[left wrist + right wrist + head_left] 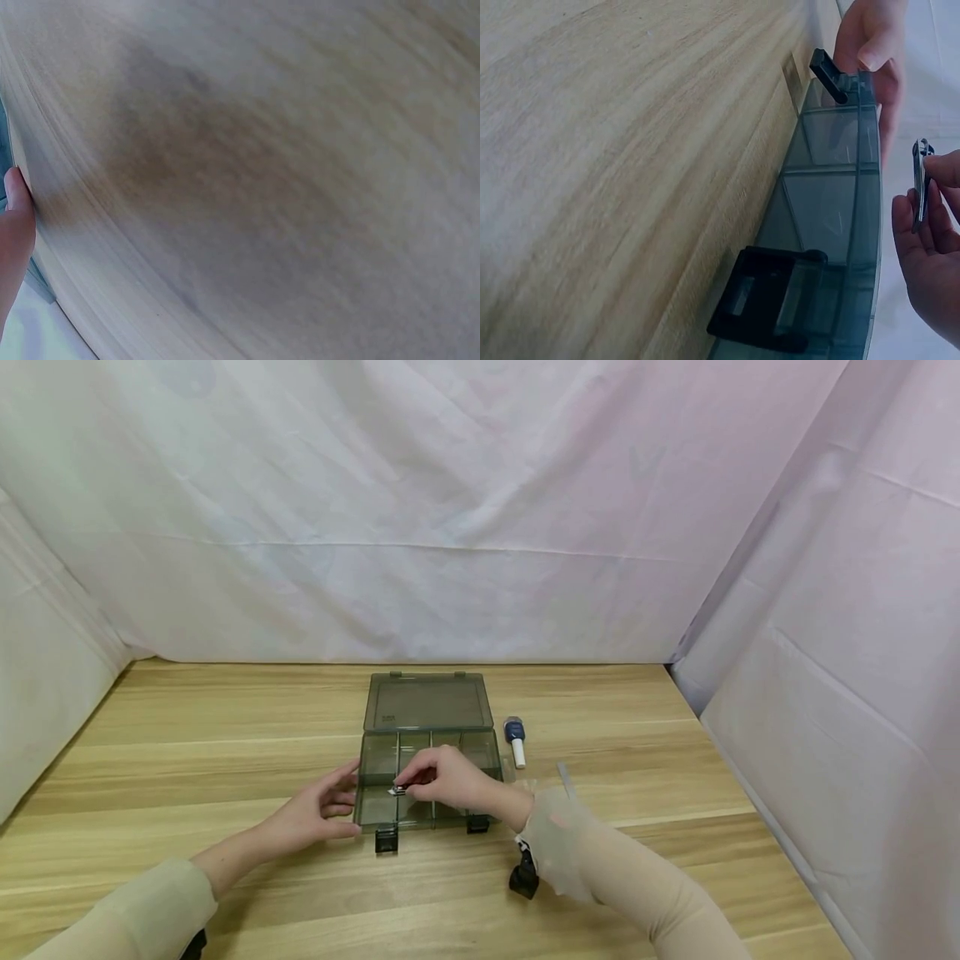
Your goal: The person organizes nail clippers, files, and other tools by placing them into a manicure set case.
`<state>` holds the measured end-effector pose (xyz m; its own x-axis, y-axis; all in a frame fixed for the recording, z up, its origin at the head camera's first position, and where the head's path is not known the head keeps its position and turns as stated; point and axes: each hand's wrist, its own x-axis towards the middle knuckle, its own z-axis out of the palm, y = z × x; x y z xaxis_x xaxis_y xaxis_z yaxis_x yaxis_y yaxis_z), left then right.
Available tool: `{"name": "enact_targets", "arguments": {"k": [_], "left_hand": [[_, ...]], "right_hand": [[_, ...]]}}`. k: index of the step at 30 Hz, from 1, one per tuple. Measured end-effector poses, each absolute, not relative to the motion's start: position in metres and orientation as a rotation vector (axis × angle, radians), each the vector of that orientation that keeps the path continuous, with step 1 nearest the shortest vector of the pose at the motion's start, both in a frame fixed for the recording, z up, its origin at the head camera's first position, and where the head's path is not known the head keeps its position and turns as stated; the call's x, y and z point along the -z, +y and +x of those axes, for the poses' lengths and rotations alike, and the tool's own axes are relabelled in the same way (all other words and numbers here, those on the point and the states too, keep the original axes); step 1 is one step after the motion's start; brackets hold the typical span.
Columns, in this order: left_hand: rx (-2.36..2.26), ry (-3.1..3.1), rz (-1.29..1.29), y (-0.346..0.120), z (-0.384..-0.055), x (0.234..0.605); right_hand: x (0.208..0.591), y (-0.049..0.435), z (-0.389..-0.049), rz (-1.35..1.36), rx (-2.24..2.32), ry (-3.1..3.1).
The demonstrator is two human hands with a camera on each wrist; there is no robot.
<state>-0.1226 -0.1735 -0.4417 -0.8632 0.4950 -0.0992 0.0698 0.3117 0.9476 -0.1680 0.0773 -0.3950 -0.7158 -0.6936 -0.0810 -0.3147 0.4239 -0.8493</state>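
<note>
A translucent dark compartment box [380, 745] lies open on the table, its lid [429, 703] folded back away from me. My right hand [453, 779] pinches a silver nail clipper [920, 184] between thumb and fingers, above the front compartments. In the right wrist view the clipper is held above the box's rim. My left hand [311, 814] rests against the box's left side with its fingers extended and spread. Only part of that hand shows at the edge of the left wrist view. Two black latches [386, 839] hang from the front edge of the box.
Right of the box lies a small dark blue bottle [514, 731] with a white end. A thin grey strip [565, 772] lies farther right, partly behind the right sleeve. White curtains [420, 602] stand behind the wooden table [247, 727] and on both sides.
</note>
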Motion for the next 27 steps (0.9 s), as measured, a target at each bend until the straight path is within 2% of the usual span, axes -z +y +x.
{"name": "enact_targets", "arguments": {"k": [27], "left_hand": [[-1.564, 2.218, 0.493, -0.174, -0.123, 0.444]], "right_hand": [[0.407, 0.077, -0.172, -1.000, 1.119, 2.299]]}}
